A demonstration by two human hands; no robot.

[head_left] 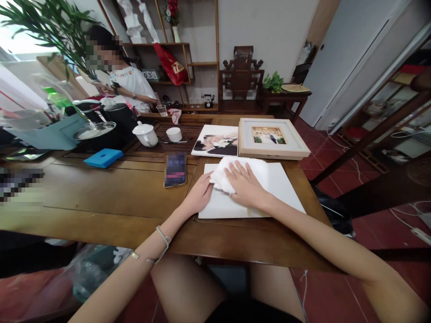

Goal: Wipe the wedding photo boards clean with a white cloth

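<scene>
A white cloth (pixel 224 175) lies bunched on a flat white board (pixel 283 193) near the front of the wooden table. My right hand (pixel 247 184) presses down on the cloth, palm down with its fingers spread. At the board's left edge rests my left hand (pixel 201 194), fingers stretched forward, their tips beside the cloth's left end. Part of the board is hidden under the cloth and my right forearm. Behind the board lie a photo print panel (pixel 218 143) and a pale box-like frame (pixel 296 146) with a small picture in it.
Left of the board lies a phone (pixel 175 169). Farther back are a white lidded teapot (pixel 145 134), a white cup (pixel 174 134) and a blue block (pixel 103 158). Across the table, a person (pixel 129 85) is by the shelves. The table's edge (pixel 235 255) runs before my lap.
</scene>
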